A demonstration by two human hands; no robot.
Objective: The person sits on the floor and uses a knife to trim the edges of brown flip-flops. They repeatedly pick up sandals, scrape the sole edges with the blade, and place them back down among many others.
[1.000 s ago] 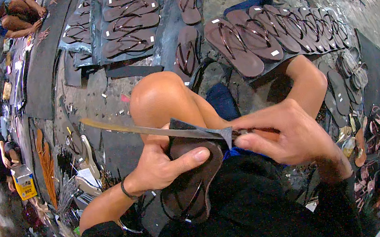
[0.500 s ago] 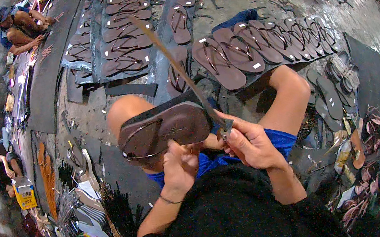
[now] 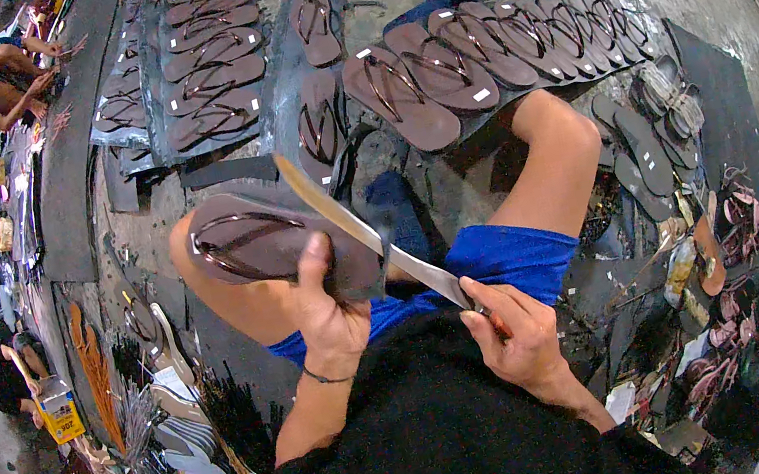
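A brown flip-flop (image 3: 245, 253) with a glossy dark strap rests over my bent left leg. My left hand (image 3: 328, 315) grips it near the heel, thumb flat on the footbed and fingers hidden beneath. In my right hand (image 3: 521, 329) is the handle of a long curved knife (image 3: 424, 273), fingers wrapped round it. The blade slants up and leftward, crossing by the heel end of the flip-flop, its tip beyond the far edge. Whether the blade touches the sole, I cannot tell.
Rows of finished-looking brown flip-flops (image 3: 215, 81) lie on dark sheets ahead, with another row (image 3: 446, 68) beyond my right knee. Loose soles (image 3: 637, 153) and scraps lie at right. A yellow box (image 3: 60, 410) and bundled strips are at left. Another person (image 3: 7, 79) squats far left.
My right hand has drawn back down and to the right, tilting the knife lower. My left thumb has come onto the footbed, and the flip-flop has turned toe-up and moved left.
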